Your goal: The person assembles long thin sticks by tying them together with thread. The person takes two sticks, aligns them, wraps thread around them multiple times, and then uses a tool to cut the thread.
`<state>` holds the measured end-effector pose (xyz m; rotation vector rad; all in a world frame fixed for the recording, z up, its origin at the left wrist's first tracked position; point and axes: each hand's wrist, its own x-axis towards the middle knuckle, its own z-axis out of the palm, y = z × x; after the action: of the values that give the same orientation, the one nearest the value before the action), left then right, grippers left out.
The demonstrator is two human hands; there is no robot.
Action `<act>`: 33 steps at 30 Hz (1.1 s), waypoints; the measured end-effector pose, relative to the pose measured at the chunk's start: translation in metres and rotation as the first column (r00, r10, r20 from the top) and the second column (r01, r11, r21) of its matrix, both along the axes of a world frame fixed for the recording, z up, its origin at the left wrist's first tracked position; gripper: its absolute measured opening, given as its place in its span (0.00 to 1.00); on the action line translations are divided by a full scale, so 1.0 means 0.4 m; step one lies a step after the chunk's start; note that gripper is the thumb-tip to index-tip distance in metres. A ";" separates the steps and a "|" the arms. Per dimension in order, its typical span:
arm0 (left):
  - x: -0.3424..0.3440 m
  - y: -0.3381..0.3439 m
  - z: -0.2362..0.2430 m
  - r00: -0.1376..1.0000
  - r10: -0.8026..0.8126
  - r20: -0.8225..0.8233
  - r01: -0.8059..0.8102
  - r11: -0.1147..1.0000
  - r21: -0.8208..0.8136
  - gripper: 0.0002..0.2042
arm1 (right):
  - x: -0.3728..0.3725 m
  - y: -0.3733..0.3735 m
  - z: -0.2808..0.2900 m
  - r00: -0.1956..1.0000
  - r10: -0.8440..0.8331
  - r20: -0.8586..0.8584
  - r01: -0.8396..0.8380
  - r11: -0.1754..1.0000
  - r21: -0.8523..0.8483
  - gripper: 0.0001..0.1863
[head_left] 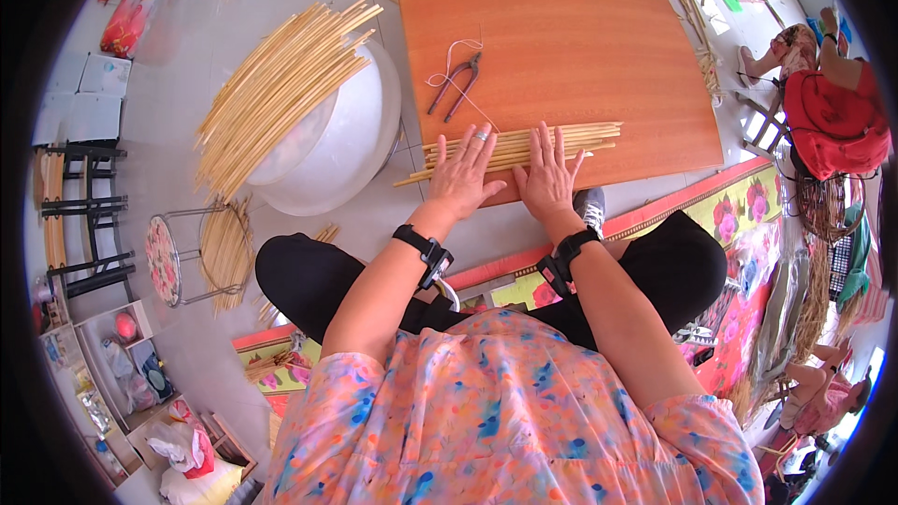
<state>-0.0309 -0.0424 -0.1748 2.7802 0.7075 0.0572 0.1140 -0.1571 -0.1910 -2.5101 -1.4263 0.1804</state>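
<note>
Both my hands rest on a row of thin straw-coloured stalks (510,143) lying side by side along the near edge of an orange-brown wooden table (561,37). Fingers spread, my left hand (461,171) lies flat over the left part of the row. My right hand (547,173) presses on its middle, with the fingers stretched out and the thumb apart. Beyond the left hand are pliers (456,86) with dark red handles. A thin white string (451,54) loops round them and runs down to the stalks.
Left of the table, a large bundle of stalks (281,84) lies across a whitish round tub (351,136). A folding stool (164,260) with a flowered seat is at the left. A flowered mat (673,210) runs below the table. Two other people sit at the right.
</note>
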 end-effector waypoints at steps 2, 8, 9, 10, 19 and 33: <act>-0.011 0.009 0.031 0.999 0.044 -0.005 -0.044 0.999 -0.002 0.41 | -0.002 -0.001 0.005 1.000 -0.014 0.020 0.014 1.000 0.005 0.36; -0.080 0.122 0.193 0.920 0.379 0.101 -0.374 0.925 -0.065 0.30 | -0.022 0.033 0.034 0.997 -0.012 0.070 0.019 0.995 -0.099 0.34; -0.108 0.154 0.229 0.892 0.444 0.090 -0.434 0.894 -0.111 0.28 | -0.026 0.040 0.040 0.997 -0.014 0.074 0.023 0.992 -0.126 0.33; -0.143 0.186 0.266 0.856 0.490 0.163 -0.467 0.870 -0.158 0.25 | -0.031 0.046 0.045 0.996 0.000 0.086 0.009 0.993 -0.114 0.33; -0.758 0.418 0.546 0.007 0.799 0.601 -0.426 0.546 -0.721 0.18 | -0.034 0.035 0.079 0.983 -0.041 0.181 0.033 0.998 0.051 0.33; -0.888 0.476 -0.015 -0.409 0.905 -0.118 0.317 0.019 -0.948 0.11 | -0.104 0.051 0.176 0.969 0.037 0.245 -0.044 0.999 0.024 0.34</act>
<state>-0.3862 0.1480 -0.1807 0.1503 1.1218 1.3548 0.0724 -0.1365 -0.1205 -2.5516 -1.5579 -0.1476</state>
